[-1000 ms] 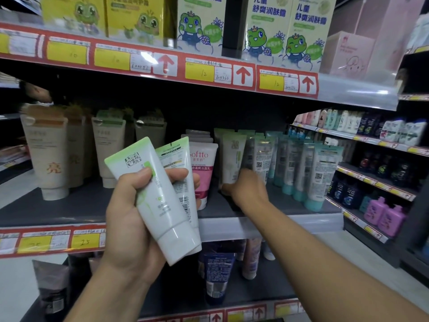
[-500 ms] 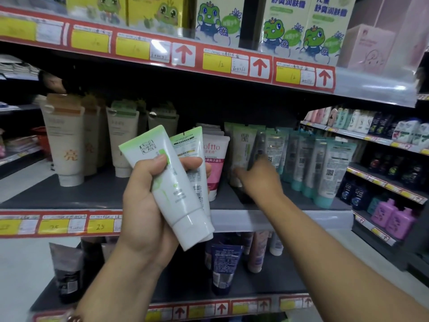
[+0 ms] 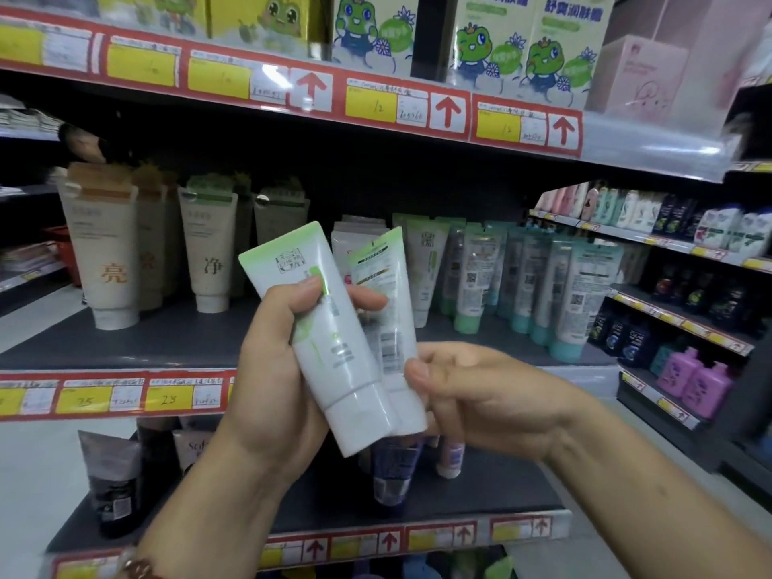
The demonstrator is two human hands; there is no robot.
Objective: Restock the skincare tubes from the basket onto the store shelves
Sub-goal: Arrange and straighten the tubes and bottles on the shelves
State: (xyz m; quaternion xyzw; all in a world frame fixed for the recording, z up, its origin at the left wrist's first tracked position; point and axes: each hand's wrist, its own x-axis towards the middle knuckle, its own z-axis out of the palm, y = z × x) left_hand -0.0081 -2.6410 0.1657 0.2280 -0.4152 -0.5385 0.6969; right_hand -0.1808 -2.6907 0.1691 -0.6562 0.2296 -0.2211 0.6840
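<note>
The left hand (image 3: 271, 361) holds two white and green tubes (image 3: 334, 348), caps down, in front of the middle shelf (image 3: 138, 344). The right hand (image 3: 484, 394) pinches the bottom of the back tube (image 3: 388, 340). More tubes (image 3: 518, 282) stand in rows near the shelf's right end.

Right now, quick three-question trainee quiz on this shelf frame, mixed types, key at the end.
1. True or false: the left hand holds two tubes.
2. The right hand pinches which tube? A) front tube B) rear tube C) a shelved tube
3. Fill in: the matching green-topped tube on the middle shelf stands just to the ____ of the held tubes.

Key: 1 true; 2 B; 3 right
</note>
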